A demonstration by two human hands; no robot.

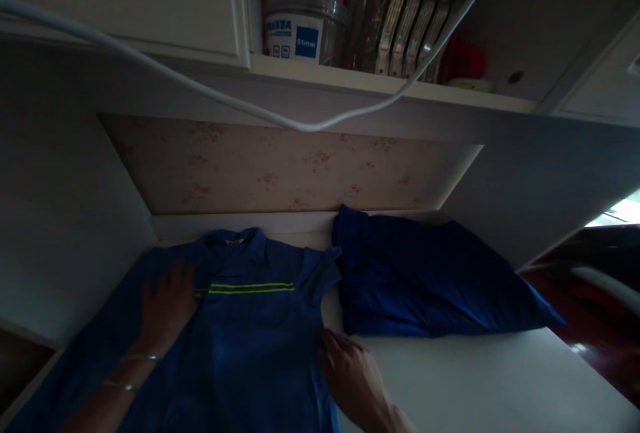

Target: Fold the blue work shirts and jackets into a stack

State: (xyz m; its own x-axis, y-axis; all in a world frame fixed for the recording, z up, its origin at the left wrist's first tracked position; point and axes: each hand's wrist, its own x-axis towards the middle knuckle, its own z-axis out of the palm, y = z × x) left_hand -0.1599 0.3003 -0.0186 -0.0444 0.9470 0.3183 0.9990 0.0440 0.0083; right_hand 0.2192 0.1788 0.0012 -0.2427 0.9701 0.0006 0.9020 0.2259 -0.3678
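Note:
A blue work shirt (260, 339) lies spread on the white surface, collar toward the back wall, with a yellow-green stripe across its chest. Its left-hand sleeve stretches out toward the lower left, while the sleeve on the other side is folded up short. My left hand (167, 306) rests flat over the shirt near the stripe's left end, fingers spread and a little blurred; two bangles circle that wrist. At the shirt's right side edge, my right hand (353, 376) has its fingers curled in on the cloth. The lower part of the shirt runs out of view.
A dark blue bundle of shiny fabric (430, 279) lies right of the shirt on the white tabletop (450, 379). Overhead, a shelf (350, 76) holds a clear jar (305, 29) and metal items. A white cable (305, 126) droops across in front.

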